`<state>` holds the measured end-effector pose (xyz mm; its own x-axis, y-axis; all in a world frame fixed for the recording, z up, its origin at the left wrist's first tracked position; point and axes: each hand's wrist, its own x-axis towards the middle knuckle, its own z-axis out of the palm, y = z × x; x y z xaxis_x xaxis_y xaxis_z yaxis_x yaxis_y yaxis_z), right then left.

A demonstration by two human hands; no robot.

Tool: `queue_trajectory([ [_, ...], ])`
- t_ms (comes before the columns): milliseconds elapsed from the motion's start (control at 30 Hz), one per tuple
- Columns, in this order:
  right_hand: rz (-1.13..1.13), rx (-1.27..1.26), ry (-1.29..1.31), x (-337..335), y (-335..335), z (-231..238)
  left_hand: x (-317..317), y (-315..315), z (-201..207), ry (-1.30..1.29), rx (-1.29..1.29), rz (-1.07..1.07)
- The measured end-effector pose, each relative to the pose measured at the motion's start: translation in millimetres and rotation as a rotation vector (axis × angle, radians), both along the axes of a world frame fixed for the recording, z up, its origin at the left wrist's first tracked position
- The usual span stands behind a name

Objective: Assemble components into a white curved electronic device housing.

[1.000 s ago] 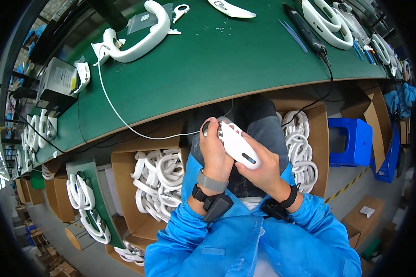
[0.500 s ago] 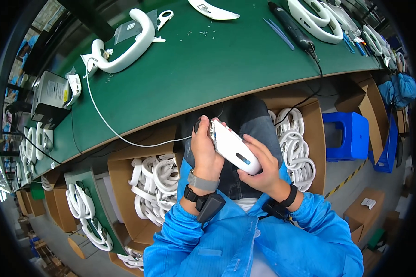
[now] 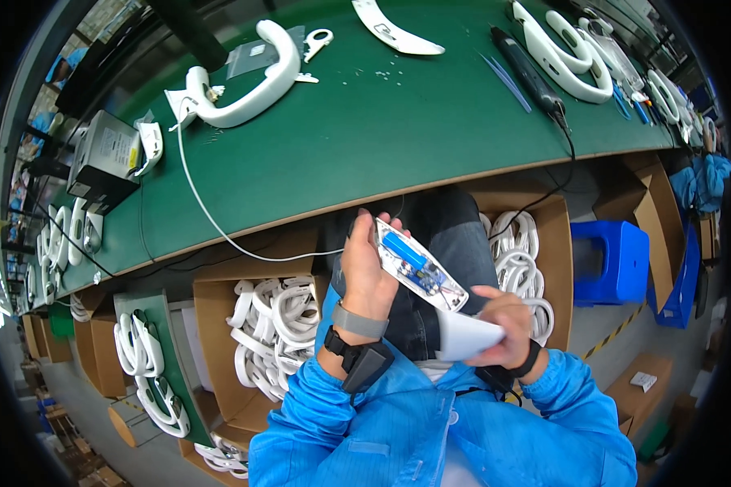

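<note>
My left hand [image 3: 365, 264] is wrapped round an opened white device housing [image 3: 421, 270] above my lap. Inside the housing lie a blue cylindrical battery [image 3: 404, 250] and a blue circuit board [image 3: 432, 280]. A white cable [image 3: 260, 255] runs from near my left hand up to the bench. In my right hand [image 3: 508, 329] is a white curved cover [image 3: 465, 334], slightly blurred, held apart from the housing just below its lower end.
On the green bench [image 3: 341, 130] lie a white curved handle [image 3: 260, 89], a black electric screwdriver [image 3: 528, 77], blue tweezers [image 3: 508, 84] and a white shell piece [image 3: 398, 31]. Cardboard boxes with white rings [image 3: 280, 325] flank my legs. A blue stool [image 3: 613, 261] stands to the right.
The white cover has come off the housing and moved down and right in my right hand. The battery and circuit board are now exposed. The view has shifted slightly.
</note>
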<state>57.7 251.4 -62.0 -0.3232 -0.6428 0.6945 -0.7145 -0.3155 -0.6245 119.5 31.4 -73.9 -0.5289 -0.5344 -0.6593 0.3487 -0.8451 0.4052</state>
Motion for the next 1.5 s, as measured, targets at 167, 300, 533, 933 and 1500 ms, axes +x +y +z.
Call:
queue_trajectory([
  [167,-0.479,0.178,0.064,-63,-89,93,13,8,-4,0.053,-0.028,-0.091],
  [300,-0.524,0.338,0.223,-120,-119,74,23,13,11,0.022,-0.069,-0.169],
  [533,-0.335,0.110,0.375,-73,-79,66,36,13,40,0.143,0.055,-0.222],
  [933,-0.188,0.083,0.074,-7,-51,28,32,27,23,0.135,-0.494,-0.363],
  [1500,-0.114,0.252,-0.222,-4,-57,29,63,12,11,-0.089,-1.814,-0.385],
])
